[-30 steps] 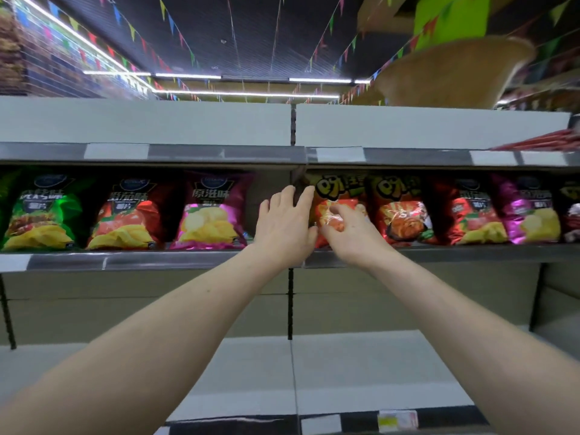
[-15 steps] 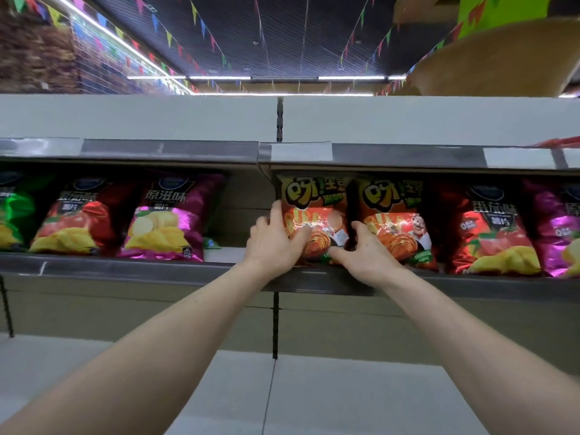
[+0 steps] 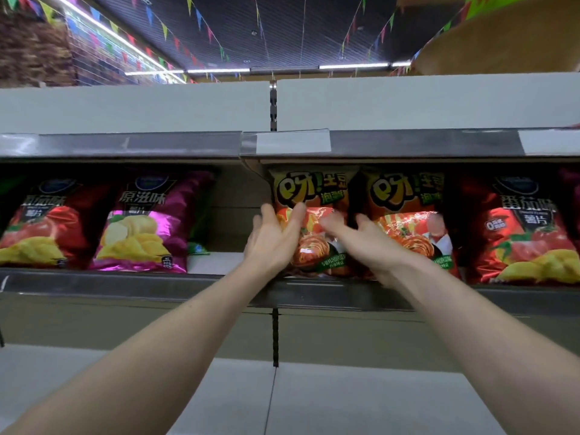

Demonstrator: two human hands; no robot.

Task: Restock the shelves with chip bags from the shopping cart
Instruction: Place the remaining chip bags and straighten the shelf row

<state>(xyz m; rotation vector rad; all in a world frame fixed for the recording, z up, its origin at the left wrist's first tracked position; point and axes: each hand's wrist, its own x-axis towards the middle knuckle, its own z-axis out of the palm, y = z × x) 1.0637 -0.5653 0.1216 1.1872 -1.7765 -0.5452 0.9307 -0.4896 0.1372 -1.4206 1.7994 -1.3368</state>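
Note:
An orange chip bag [image 3: 310, 193] stands upright on the middle shelf [image 3: 125, 284], at the left end of the right-hand bay. My left hand [image 3: 271, 238] presses against its left edge with fingers nearly straight. My right hand [image 3: 361, 240] lies across its front, fingers stretched leftward and blurred, thumb up. A second orange bag [image 3: 408, 196] stands directly to its right, touching it. The shopping cart is out of view.
A red bag [image 3: 518, 240] stands right of the orange pair. To the left are a purple bag [image 3: 147, 227] and another red bag [image 3: 40, 230], with a gap [image 3: 216, 262] between them and my hands. The shelf above overhangs closely. A bare lower shelf [image 3: 345, 397] lies below.
My view has moved closer and slightly right. Both hands have slid up along the orange bag's front, the right hand reaching further left across it. The bag stands more upright.

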